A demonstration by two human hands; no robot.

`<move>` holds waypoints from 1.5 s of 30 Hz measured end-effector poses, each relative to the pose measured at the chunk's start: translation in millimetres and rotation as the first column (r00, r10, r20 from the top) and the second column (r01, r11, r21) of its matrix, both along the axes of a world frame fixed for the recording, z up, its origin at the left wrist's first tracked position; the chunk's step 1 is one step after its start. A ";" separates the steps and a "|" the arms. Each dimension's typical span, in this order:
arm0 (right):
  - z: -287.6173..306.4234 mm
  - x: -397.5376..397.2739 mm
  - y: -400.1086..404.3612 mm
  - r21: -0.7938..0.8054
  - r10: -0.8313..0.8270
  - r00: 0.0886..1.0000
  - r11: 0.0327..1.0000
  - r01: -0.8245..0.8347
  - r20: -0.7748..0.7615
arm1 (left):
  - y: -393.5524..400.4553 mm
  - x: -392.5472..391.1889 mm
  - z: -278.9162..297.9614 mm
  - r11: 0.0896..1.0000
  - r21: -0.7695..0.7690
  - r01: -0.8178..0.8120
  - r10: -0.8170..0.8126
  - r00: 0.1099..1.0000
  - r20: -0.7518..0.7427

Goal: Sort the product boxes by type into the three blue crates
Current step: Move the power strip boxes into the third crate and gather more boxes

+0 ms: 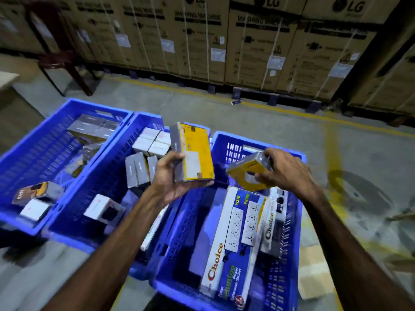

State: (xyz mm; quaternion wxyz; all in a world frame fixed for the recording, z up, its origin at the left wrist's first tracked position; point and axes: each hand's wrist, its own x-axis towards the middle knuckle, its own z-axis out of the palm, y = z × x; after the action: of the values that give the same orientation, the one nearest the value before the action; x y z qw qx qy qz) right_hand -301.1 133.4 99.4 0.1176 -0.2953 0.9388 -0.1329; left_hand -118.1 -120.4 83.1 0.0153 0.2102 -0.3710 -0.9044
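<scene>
Head view. Left hand [170,176] holding tall yellow-and-grey box [193,153] upright above the gap between middle crate [107,176] and right crate [289,254]; grip clamped, thumb on grey side, fingers under base. Right hand [285,169] gripping smaller yellow box [249,173], tilted, above far end of right crate. Below in right crate: long Choice extension-socket box [231,243], lying lengthwise. Middle crate: small white and grey boxes [150,142]. Left crate [40,153]: grey boxes, blurred. Crates on concrete floor [179,102]; LG washing-machine cartons [253,46] behind.
</scene>
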 end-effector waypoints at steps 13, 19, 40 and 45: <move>-21.9 134.0 -122.3 -0.736 0.043 0.896 0.590 0.334 0.441 | -38.3 156.7 13.4 0.847 -0.418 -0.329 0.443 0.871 0.212; -26.4 208.2 -208.4 -0.706 0.137 0.851 0.631 0.320 0.508 | -106.6 233.9 19.7 0.720 -0.628 -0.295 0.526 0.823 0.216; -15.4 229.7 -593.3 -0.272 0.041 0.926 0.960 0.068 0.376 | -483.4 228.2 -1.9 0.424 -0.873 0.242 0.397 0.817 0.419; -41.3 213.1 -603.7 -0.331 -0.072 0.877 0.909 0.254 0.476 | -490.9 222.4 -34.7 0.278 -0.955 0.102 0.579 0.776 0.251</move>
State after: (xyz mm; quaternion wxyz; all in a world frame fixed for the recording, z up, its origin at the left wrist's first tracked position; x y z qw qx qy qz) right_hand -88.0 -470.3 58.1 0.2611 -0.1914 0.8626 -0.3887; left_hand 104.3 -611.3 48.4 0.1694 0.4727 -0.7703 -0.3931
